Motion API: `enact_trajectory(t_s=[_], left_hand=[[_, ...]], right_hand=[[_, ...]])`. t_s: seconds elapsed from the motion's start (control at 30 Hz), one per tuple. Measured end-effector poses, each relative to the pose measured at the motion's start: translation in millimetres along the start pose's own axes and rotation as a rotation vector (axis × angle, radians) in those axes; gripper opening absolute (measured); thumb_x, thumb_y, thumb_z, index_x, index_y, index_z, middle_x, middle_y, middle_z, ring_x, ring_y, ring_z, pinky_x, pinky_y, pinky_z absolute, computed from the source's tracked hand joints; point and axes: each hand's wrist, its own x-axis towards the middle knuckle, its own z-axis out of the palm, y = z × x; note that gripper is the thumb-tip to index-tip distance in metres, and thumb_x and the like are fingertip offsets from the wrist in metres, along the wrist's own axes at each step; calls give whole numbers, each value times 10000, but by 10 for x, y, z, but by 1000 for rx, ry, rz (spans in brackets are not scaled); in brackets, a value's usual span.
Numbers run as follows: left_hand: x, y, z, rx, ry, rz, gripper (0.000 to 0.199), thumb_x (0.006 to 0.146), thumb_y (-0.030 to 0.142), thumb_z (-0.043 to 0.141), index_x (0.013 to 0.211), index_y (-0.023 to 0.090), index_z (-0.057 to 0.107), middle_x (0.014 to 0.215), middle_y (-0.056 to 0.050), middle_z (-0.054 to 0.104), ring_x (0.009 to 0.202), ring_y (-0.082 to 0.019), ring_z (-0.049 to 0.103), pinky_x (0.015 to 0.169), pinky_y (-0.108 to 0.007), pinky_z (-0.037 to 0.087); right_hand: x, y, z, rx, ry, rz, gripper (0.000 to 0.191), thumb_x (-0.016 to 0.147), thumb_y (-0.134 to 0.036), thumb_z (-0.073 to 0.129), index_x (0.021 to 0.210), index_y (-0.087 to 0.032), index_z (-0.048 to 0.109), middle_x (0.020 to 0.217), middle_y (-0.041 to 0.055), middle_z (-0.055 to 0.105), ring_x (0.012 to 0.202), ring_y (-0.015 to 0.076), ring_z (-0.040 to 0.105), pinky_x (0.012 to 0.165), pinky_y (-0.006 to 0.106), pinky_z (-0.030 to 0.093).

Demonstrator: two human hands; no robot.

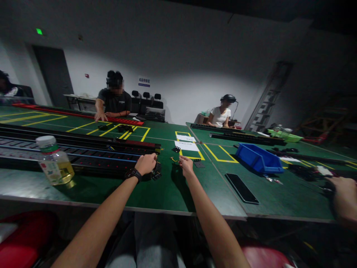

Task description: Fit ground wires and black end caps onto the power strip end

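My left hand (146, 163), with a black watch on its wrist, is curled at the near end of a long black rail (95, 162). Its fingertips bend over the rail's end and partly hide it. Small black parts (156, 173) sit just below those fingers. A short way to the right, my right hand (186, 164) is closed in a pinch. A short yellow wire (174, 159) sticks out from its fingertips over the green table. Close by lie a small black bracket (176, 149) and a flat dark plate (198, 163).
On the left stands a bottle (55, 162) of yellow liquid. A phone (242, 188) and a blue bin (259, 158) are to the right. White papers (186, 145) lie ahead. A co-worker's hand (344, 193) is at the right edge; people sit across the green table (212, 201).
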Motion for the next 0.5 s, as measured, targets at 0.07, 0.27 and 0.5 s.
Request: enact_trajectory(t_s=[0.07,0.27,0.5], left_hand=[[-3,6,-5,-1,0,1,295,983,190,451,1106,241,715,1092,-80,808,1052,-259,748,912,-344,508],[-5,17,-13,-3,-5,-2,296,983,191,457,1112,241,718,1101,-78,807,1047,-251,746,918,-336,505],[-3,17,-8,5,-1,2,295,982,194,449,1102,239,714,1091,-84,807,1045,-264,748,905,-348,506]], right_hand=[[-3,-4,-1,-5,-1,0,218,727,-73,790,946,-77,797,605,13,677,522,118,596,430,190,428],[-1,-10,-6,-23,-1,-3,194,735,-88,797,928,-97,796,612,10,676,530,125,606,427,195,425],[-16,-28,-11,-24,-9,-2,194,726,-75,810,918,-87,787,598,8,659,521,119,598,426,191,416]])
